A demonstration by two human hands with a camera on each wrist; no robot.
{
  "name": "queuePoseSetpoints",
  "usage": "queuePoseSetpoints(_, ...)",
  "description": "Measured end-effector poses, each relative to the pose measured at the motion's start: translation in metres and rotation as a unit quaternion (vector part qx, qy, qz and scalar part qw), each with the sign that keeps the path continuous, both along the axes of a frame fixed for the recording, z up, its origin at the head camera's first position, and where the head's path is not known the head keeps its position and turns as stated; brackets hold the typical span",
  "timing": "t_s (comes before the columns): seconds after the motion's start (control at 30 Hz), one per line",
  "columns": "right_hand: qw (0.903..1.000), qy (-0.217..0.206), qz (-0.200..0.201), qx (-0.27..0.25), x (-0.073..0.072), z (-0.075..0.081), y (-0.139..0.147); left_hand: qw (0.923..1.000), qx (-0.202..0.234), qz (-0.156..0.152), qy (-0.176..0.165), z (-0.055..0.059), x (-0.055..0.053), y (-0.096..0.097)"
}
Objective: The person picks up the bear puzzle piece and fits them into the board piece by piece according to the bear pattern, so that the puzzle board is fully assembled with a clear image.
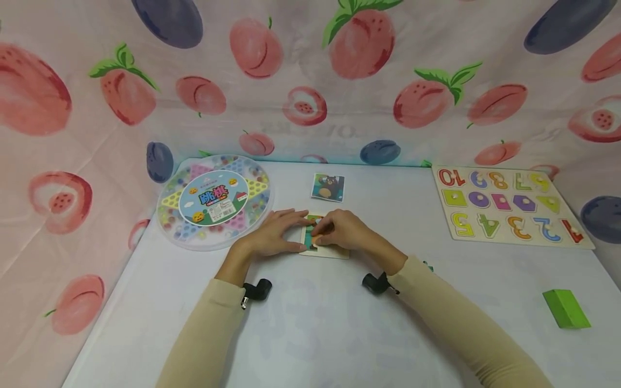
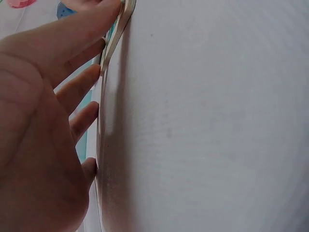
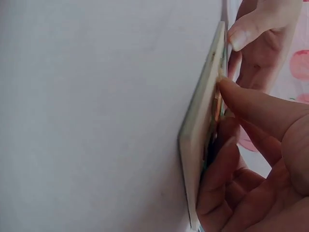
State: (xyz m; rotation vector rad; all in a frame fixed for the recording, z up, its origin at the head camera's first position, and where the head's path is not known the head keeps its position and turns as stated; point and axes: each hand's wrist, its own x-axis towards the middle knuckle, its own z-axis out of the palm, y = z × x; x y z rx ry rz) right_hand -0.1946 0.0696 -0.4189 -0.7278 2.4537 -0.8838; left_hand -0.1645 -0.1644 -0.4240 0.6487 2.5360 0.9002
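A small wooden puzzle board (image 1: 335, 251) with a colourful picture part lies on the white table between both hands. My left hand (image 1: 270, 235) is at its left side, fingers spread and nearly straight, with the thumb by the near left corner. In the left wrist view, the thumb and fingertips are right at the board's edge. My right hand (image 1: 345, 230) reaches over the board from the right. Its thumb and curled fingers pinch a puzzle piece (image 1: 315, 240) with orange on it, low against the board. Much of the picture is hidden beneath the right fingers.
A square bear picture (image 1: 328, 187) lies behind the board. To the left is a round Chinese checkers set (image 1: 213, 202); at right, a number-and-shape board (image 1: 519, 207) and a green block (image 1: 566, 309). A small green piece (image 1: 428, 266) shows beside the right sleeve.
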Motion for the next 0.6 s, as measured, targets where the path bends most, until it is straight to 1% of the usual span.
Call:
queuePoseSetpoints(0.17,0.9995,0.0,0.016,-0.029,-0.001,0.006,0.009,1.0,0.002,0.001,0.007,0.001,0.0,0.001)
queuePoseSetpoints(0.3,0.9995,0.004,0.003,-0.031,-0.002,0.018,0.026,0.9999,-0.003,0.003,0.012,0.0,0.0,0.002)
queuePoseSetpoints(0.4,0.9997,0.012,-0.012,-0.017,-0.002,0.029,0.045,0.9999,-0.006,0.005,0.015,0.0,0.0,0.003)
queuePoseSetpoints(0.6,0.9989,0.032,-0.035,-0.002,0.002,0.042,0.094,0.9998,-0.011,0.01,0.012,0.002,0.001,0.004)
